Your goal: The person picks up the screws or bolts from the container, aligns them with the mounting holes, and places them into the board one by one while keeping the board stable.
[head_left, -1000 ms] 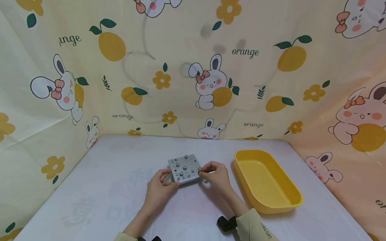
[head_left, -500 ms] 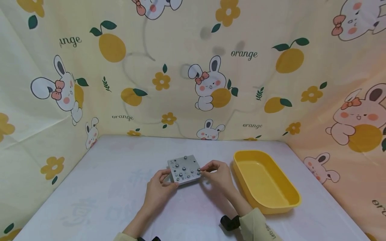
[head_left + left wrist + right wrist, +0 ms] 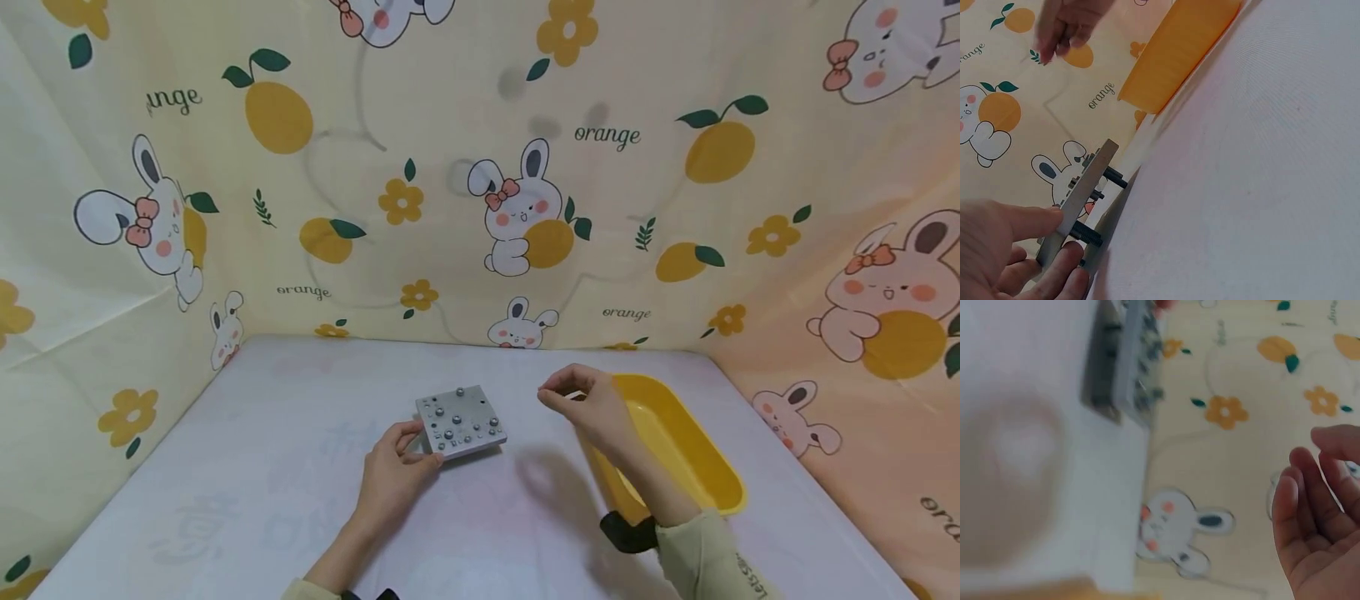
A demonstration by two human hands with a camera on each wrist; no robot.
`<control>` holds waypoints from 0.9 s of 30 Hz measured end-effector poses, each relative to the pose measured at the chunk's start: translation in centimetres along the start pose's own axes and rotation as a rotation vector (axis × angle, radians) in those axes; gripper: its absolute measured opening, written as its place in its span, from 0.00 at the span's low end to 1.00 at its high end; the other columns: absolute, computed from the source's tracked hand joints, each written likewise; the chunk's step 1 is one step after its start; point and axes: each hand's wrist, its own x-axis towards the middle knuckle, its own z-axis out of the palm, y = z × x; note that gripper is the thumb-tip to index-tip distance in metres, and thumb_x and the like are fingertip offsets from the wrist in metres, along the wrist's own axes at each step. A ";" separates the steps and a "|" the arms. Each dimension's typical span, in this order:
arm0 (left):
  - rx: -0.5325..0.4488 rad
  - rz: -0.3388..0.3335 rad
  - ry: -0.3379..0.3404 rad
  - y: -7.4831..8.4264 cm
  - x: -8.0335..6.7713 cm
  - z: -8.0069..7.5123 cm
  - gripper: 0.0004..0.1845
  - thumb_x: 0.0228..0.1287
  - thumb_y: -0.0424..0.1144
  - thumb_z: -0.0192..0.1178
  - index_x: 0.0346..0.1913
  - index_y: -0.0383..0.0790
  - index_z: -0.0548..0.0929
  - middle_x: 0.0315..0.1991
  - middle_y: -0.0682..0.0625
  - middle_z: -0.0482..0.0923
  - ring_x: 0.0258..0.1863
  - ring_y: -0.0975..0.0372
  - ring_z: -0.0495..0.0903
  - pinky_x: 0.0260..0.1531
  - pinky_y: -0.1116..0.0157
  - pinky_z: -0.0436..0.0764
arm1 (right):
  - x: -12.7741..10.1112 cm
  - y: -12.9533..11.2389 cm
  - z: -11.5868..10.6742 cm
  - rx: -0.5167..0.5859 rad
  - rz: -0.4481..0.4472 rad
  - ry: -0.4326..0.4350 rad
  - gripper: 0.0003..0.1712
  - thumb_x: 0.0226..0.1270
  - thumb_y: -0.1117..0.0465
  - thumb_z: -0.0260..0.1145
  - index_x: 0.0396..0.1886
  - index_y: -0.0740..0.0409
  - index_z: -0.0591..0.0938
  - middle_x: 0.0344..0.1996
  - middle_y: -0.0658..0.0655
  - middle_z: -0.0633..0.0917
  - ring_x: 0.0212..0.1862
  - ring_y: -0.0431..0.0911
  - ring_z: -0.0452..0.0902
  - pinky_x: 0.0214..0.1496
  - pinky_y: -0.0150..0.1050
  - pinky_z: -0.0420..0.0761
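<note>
A square grey metal plate (image 3: 468, 408) with several hex-socket bolts (image 3: 457, 420) in its top is tilted above the table. My left hand (image 3: 397, 467) grips its left edge, thumb on the near corner. In the left wrist view, threaded bolt shanks (image 3: 1087, 233) stick out beneath the plate, and my left thumb and fingers pinch it from both faces. My right hand (image 3: 596, 408) is raised to the right of the plate, over the tray's left rim. Its fingers (image 3: 1313, 494) are loosely bent with nothing seen between them in the right wrist view.
A yellow plastic tray (image 3: 738, 492) stands on the right of the white-covered table (image 3: 247, 450), partly hidden by my right forearm. Patterned cloth walls (image 3: 450, 100) with rabbits and oranges enclose the back and sides.
My right hand has left the bolt at the plate's right edge and moved up and right toward the tray. My left hand and the plate have stayed in place.
</note>
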 end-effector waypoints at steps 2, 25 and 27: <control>0.003 0.003 0.004 -0.1 0.0 0.0 0.32 0.53 0.34 0.74 0.62 0.35 0.74 0.60 0.39 0.76 0.37 0.60 0.85 0.50 0.51 0.78 | 0.5 0.0 -1.8 0.002 -0.002 -0.028 0.10 0.63 0.56 0.73 0.38 0.56 0.84 0.34 0.54 0.86 0.38 0.53 0.79 0.39 0.38 0.81; 0.016 -0.012 0.005 -0.4 0.3 0.1 0.32 0.53 0.36 0.74 0.62 0.37 0.75 0.60 0.41 0.77 0.37 0.62 0.85 0.47 0.54 0.80 | 2.3 11.0 -10.6 0.049 0.262 -0.699 0.19 0.59 0.70 0.71 0.49 0.72 0.80 0.45 0.67 0.84 0.43 0.56 0.83 0.44 0.47 0.83; 0.018 -0.011 0.008 -0.4 0.3 0.0 0.32 0.53 0.36 0.74 0.62 0.37 0.75 0.60 0.41 0.77 0.37 0.62 0.85 0.47 0.54 0.80 | 2.4 10.9 -10.3 0.030 0.268 -0.747 0.18 0.58 0.71 0.72 0.48 0.70 0.81 0.43 0.66 0.84 0.41 0.55 0.83 0.43 0.46 0.84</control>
